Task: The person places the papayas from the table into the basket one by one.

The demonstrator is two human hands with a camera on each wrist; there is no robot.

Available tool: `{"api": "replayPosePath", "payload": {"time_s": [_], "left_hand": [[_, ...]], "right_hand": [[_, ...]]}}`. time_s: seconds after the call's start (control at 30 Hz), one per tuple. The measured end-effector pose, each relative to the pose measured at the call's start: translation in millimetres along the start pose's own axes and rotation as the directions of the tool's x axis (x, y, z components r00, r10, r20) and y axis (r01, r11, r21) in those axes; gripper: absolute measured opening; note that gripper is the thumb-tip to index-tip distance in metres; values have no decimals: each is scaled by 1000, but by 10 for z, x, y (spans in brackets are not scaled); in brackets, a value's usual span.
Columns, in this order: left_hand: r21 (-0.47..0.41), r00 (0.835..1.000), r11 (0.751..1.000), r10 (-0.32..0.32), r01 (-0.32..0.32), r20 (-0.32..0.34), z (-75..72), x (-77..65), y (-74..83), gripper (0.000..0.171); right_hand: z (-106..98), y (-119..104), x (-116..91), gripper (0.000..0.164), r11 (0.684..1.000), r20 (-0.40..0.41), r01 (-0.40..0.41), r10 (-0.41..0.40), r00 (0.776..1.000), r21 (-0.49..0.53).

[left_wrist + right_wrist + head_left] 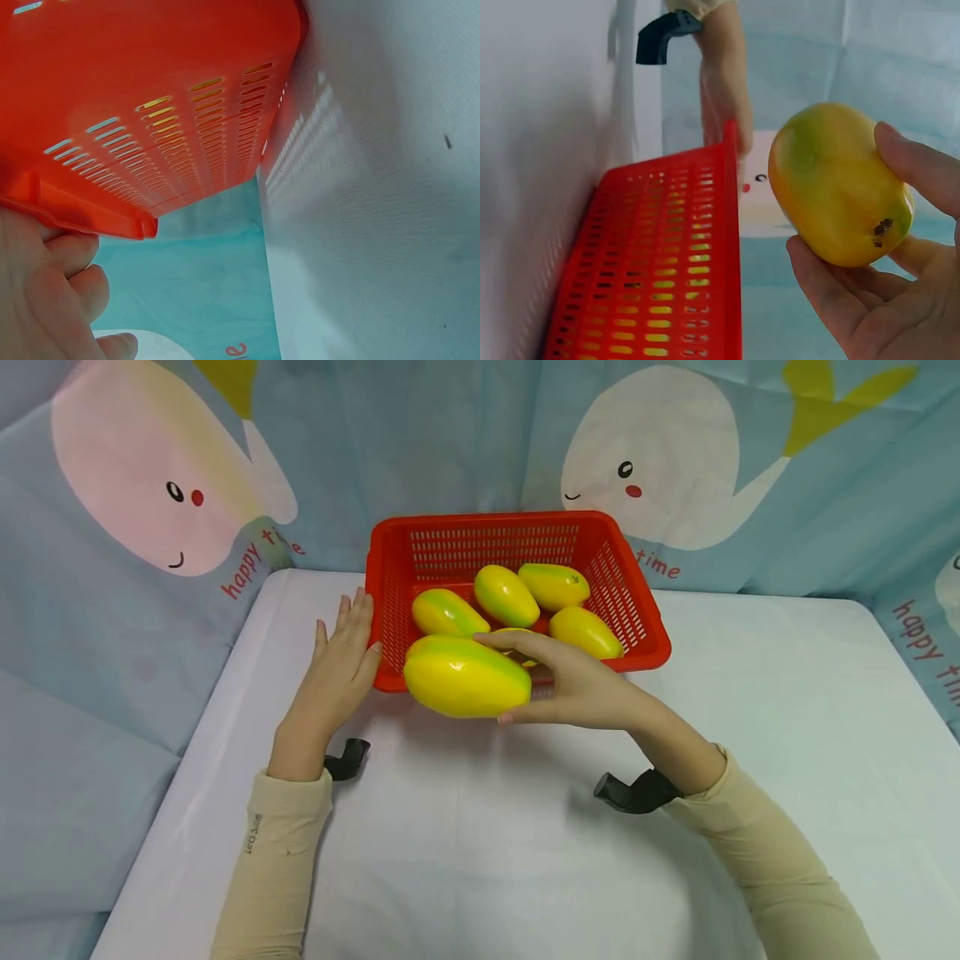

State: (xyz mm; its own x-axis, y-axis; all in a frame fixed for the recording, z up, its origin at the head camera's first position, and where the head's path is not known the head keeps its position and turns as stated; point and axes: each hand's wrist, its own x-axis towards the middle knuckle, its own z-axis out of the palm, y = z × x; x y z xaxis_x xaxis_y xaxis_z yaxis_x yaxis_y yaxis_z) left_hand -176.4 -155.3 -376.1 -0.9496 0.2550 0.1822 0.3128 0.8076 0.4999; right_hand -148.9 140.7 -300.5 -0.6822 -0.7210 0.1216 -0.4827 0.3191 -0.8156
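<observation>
A yellow-green papaya (467, 677) is held in the right hand (577, 685), in front of the near rim of a red plastic basket (645, 643). In the right wrist view, thumb and fingers grip the papaya (832, 187) around its end, with a dark stem mark showing. Against the basket's left rim rests the left hand (341, 652), its fingers mostly straight. The left wrist view shows that hand (45, 292) touching the rim from outside. Inside the basket lie several more papayas (506, 596), one partly hidden behind the right hand.
The basket stands on a white-covered table (465, 843) near its back edge. Behind it hangs a light-blue curtain (450, 443) printed with whales. Black curved pieces (633, 792) stick out at both wrists.
</observation>
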Motion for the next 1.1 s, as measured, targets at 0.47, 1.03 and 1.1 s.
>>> {"api": "replayPosePath", "payload": {"time_s": [0.47,1.03,1.1], "left_hand": [[9,1000,1000,12,-12,-4,14,1,-23,62],[5,1000,1000,19,-19,-4,5,-5,-23,61],[3,1000,1000,19,-19,-1,5,-8,-25,61]], "right_hand": [[-202,26,205,72,997,-39,-73,73,997,-15],[-525,157,536,70,985,-113,-172,168,979,-27],[-550,194,563,70,981,-119,-192,187,975,-33]]}}
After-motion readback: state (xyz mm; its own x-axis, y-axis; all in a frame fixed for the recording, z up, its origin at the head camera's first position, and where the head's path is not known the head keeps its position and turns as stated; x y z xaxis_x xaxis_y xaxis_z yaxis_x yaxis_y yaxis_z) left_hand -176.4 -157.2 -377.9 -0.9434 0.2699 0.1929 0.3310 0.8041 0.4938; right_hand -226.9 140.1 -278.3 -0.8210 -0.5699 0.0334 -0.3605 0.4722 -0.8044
